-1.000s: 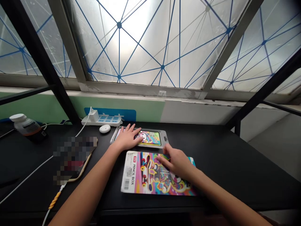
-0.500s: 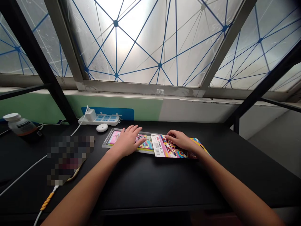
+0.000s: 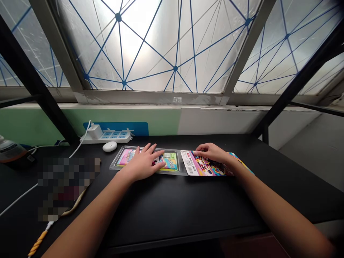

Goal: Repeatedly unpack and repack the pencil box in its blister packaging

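A colourful pencil box (image 3: 172, 162) lies in a clear plastic tray (image 3: 115, 163) on the black desk. My left hand (image 3: 143, 163) rests over it, fingers spread, covering its middle. To the right is a printed card (image 3: 190, 165) reading "PENCIL BOX", with a barcode at its left end. My right hand (image 3: 213, 153) is closed on this card, thumb and curled fingers at its upper edge; the fingertips underneath are hidden. A strip of the tray shows between the box and the card, and my right wrist covers part of the card.
Behind the tray are a round white case (image 3: 109, 146) and a white power strip (image 3: 115, 137) with a plugged-in adapter. To the left lie a blurred-out object (image 3: 67, 190) with a cable and a bottle (image 3: 12, 152). Black frame bars (image 3: 51, 104) rise at both sides.
The card has slid right relative to the tray, with my right hand on it, uncovering the right end of the pencil box. My left hand stays on the box. The view has shifted slightly.
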### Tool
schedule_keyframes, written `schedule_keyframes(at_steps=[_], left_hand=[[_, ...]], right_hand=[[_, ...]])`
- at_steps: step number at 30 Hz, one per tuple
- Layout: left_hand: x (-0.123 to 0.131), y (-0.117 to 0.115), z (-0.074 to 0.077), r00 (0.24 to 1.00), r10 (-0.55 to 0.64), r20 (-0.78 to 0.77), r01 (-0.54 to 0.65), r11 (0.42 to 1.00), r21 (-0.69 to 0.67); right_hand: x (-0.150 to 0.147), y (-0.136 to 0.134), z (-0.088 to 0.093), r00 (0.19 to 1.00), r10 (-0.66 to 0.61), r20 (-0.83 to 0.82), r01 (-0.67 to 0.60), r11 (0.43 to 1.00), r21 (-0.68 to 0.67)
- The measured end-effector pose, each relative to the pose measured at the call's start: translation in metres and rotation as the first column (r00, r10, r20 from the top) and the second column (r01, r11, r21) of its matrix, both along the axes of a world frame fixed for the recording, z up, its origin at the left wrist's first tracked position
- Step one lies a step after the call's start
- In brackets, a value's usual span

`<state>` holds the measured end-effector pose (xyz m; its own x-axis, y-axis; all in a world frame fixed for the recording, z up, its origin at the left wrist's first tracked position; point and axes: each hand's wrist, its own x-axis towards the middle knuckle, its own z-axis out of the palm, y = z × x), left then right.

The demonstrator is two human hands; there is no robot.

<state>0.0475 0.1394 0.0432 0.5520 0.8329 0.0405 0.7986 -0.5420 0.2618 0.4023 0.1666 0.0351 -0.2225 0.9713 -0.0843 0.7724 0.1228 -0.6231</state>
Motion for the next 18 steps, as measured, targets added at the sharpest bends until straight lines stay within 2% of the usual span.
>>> schedule_keyframes(at_steps=[4,12,15,18], left_hand=[[-0.001,0.001,0.0,1.0,-0.008,0.002,0.008,1.0,-0.007],[0.01,-0.003,-0.004,0.998,0.03,0.057,-0.032,0.999,0.033],[0.018,-0.01,-0.002,0.991,0.015,0.134,-0.02,0.999,0.031],[0.026,-0.018,0.004,0.962,-0.007,0.274,0.02,0.999,-0.045]], right_hand=[[-0.002,-0.001,0.001,1.0,-0.019,-0.013,0.019,1.0,0.008],[-0.027,-0.011,-0.002,0.998,-0.063,-0.016,0.065,0.993,0.102],[-0.032,-0.011,-0.004,0.999,-0.052,-0.014,0.053,0.992,0.111],[-0.035,-0.014,-0.002,0.999,-0.035,-0.018,0.037,0.992,0.12]])
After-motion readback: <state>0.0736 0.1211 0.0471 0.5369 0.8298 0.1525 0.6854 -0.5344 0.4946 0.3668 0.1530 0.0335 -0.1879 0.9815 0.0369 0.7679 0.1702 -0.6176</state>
